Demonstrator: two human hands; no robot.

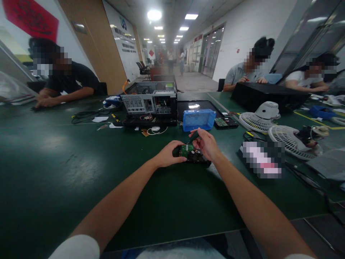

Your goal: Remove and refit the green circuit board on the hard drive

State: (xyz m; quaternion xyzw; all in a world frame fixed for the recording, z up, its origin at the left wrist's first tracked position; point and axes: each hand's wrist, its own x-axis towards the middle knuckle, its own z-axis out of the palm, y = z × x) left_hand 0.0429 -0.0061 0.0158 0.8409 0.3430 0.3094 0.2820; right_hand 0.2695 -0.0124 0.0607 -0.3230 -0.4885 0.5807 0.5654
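In front of me on the green table (129, 201) lies a small black device (198, 157) with its green circuit board (186, 149) exposed. My left hand (171, 154) grips its left end, thumb on the near side and fingers on the far side. A screwdriver (194, 136) with a dark handle is pinched in my right hand (207, 144). It slants down toward the board; its tip is too small to make out against the parts. The right hand is just above the device's right half.
Behind the device stand a blue plastic bin (198, 121) and an opened computer case (149, 102). Another board in a black housing (226, 122) lies beside the bin. Fan parts (260, 117) and cables occupy the right. Co-workers sit at the left (72, 75) and at the far right.
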